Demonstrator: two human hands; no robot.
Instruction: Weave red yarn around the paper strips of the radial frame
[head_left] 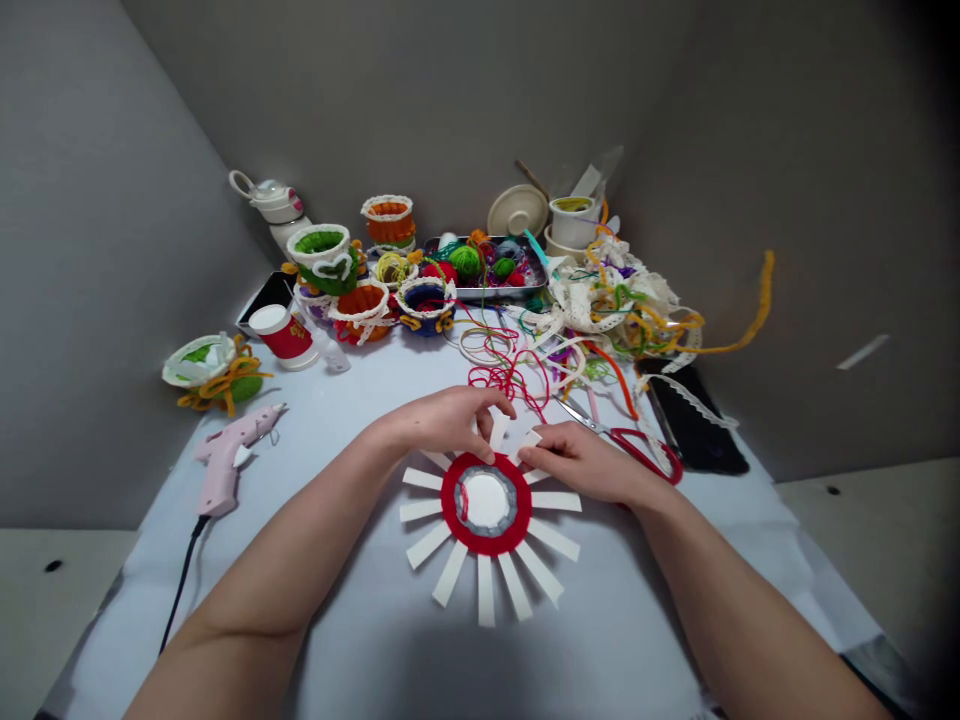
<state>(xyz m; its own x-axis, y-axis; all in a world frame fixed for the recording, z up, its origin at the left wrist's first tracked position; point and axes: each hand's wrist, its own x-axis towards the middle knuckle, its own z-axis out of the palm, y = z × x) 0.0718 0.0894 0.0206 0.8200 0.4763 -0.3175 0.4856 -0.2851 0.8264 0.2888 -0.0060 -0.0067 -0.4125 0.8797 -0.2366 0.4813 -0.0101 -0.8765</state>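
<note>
A flattened paper cup [486, 502] lies on the white table [352, 620], its wall cut into several white strips fanned out like sun rays, with red yarn wound in a ring round its base. My left hand [450, 420] rests at the far edge of the ring, fingers curled and pinching a strip. My right hand [577, 462] pinches a neighbouring strip at the ring's upper right. A loose strand of red yarn [504, 378] lies just beyond my fingers.
A pink glue gun [229, 455] with a black cord lies at left. Red-handled scissors [637, 448] lie beside my right hand. At the back stand several yarn-wrapped cups [360, 300], a tray of yarn balls [484, 265], a tangle of lace and yarn [615, 300], and a dark phone [697, 430].
</note>
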